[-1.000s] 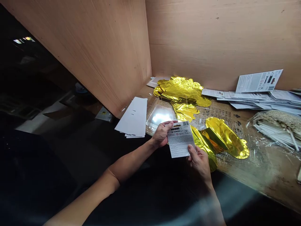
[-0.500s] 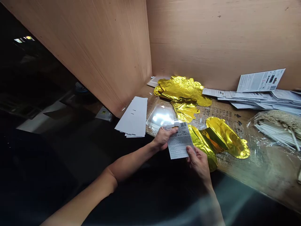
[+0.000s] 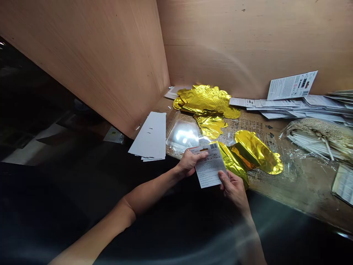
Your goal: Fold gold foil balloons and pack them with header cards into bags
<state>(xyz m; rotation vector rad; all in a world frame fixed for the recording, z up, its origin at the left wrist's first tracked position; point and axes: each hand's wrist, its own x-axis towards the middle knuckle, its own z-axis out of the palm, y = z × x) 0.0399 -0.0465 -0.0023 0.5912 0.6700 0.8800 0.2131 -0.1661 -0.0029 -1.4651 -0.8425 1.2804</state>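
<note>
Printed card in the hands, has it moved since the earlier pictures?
Yes, the card has tilted, top leftward, toward the white sheets, judged against the gold foil balloon.

Glossy gold foil balloons (image 3: 205, 101), matt paper card (image 3: 210, 167), smooth plywood panel (image 3: 242, 44)

Left of your hands lie white paper strips (image 3: 149, 136); ahead, gold foil balloons (image 3: 205, 101) sprawl across the bench (image 3: 264, 187), with printed cards (image 3: 278, 105) and bagged white sticks (image 3: 314, 138) off to your right.
</note>
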